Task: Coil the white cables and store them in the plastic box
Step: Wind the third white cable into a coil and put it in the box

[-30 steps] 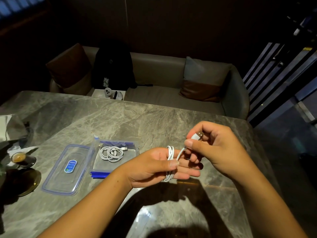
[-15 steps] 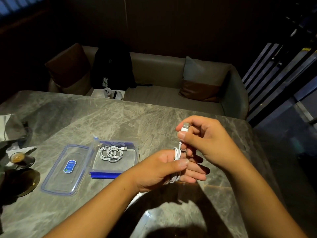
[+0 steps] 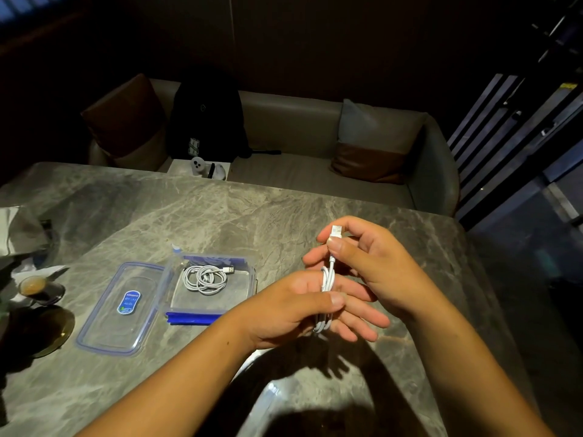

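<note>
Left hand [image 3: 293,307]: fingers held out nearly straight, white cable [image 3: 326,279] looped around them, thumb clamping the loops against the index finger. Right hand [image 3: 378,266]: thumb and forefinger pinch the cable's free end just below the USB plug [image 3: 335,231], held above the left fingers. Both hands are above the marble tabletop [image 3: 220,216]. Plastic box [image 3: 205,302] open, left of the hands, second coiled cable [image 3: 205,279] lying inside. Clear lid [image 3: 104,323] lies flat just beside the box's left side.

A grey marbled desk [image 3: 195,212] sits in dim light. Beyond its far edge runs a beige sofa [image 3: 293,121] with brown cushions [image 3: 369,160], against a dark wall [image 3: 315,42]. Slatted panels [image 3: 504,137] stand far right.
</note>
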The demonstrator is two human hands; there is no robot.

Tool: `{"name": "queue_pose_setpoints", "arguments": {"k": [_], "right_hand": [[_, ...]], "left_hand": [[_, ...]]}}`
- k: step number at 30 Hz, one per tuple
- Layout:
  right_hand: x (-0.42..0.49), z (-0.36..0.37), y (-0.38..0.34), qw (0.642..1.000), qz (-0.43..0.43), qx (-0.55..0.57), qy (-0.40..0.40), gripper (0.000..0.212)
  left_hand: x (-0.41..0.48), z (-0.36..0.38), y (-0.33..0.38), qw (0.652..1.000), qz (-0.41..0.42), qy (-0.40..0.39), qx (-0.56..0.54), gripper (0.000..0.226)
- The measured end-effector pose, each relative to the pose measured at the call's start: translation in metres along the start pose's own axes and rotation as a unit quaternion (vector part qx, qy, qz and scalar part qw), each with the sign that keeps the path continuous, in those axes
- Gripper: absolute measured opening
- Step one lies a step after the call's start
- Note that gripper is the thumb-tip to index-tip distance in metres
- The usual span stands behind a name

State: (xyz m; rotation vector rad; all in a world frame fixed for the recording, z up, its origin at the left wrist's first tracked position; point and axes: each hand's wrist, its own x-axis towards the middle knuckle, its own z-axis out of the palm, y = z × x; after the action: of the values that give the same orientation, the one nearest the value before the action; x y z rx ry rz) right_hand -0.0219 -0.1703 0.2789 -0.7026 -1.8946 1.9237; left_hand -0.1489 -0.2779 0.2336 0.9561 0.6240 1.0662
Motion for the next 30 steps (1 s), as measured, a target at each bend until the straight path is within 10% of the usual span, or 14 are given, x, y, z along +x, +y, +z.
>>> {"name": "queue_pose_setpoints", "arguments": {"k": [14,30], "right_hand": [[-0.003,0.002,0.024,0.996,-0.03,-0.048,0.067,0.015],[-0.014,0.002,0.043,0.987,-0.021,-0.018,0.156,0.006]], "left_hand": [[0.003,-0.005,-0.013,0.99,-0.035,0.107,-0.083,0.059],[0.007,-0.002,-0.022,0.953,0.007,0.303,-0.001,0.035]]}}
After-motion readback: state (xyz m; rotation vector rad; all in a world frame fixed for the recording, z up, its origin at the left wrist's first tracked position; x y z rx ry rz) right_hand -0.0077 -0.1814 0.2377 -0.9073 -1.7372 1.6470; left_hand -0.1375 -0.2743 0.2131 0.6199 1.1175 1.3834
